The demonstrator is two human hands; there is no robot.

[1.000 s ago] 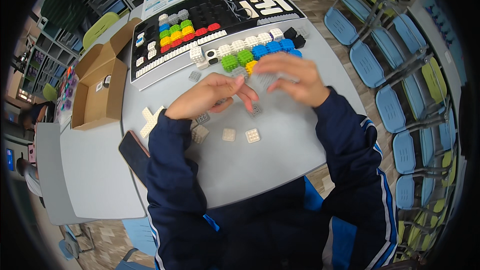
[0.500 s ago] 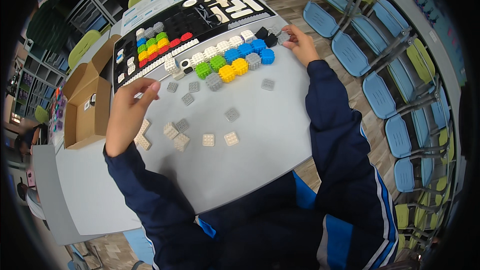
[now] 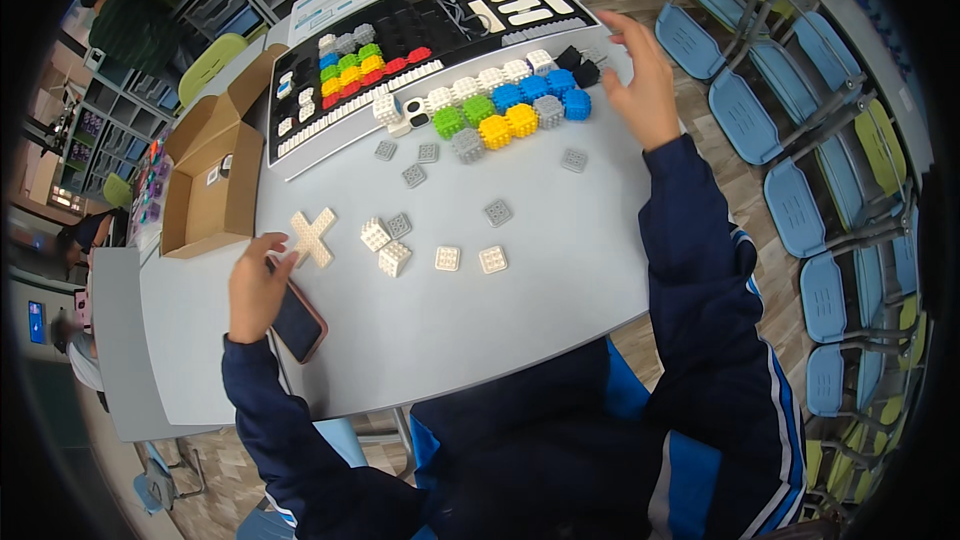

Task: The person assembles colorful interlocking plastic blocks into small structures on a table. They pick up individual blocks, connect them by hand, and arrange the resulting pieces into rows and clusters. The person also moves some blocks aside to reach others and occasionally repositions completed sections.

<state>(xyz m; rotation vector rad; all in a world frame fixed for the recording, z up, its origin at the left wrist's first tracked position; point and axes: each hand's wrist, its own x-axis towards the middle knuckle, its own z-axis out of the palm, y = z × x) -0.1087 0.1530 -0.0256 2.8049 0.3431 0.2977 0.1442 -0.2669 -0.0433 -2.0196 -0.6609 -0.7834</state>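
Resting near the worktop's (image 3: 560, 270) left edge, the left hand (image 3: 255, 290) touches a white cross (image 3: 312, 236), fingers curled over a phone (image 3: 296, 322); the right hand (image 3: 645, 80) is held open, empty, beside black blocks (image 3: 580, 65) at the far edge.

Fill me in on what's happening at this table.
A person sits at a grey table strewn with studded building cubes. The left hand touches a cream cross-shaped piece, beside a phone. The right hand hovers open near black cubes ending a row of coloured cubes.
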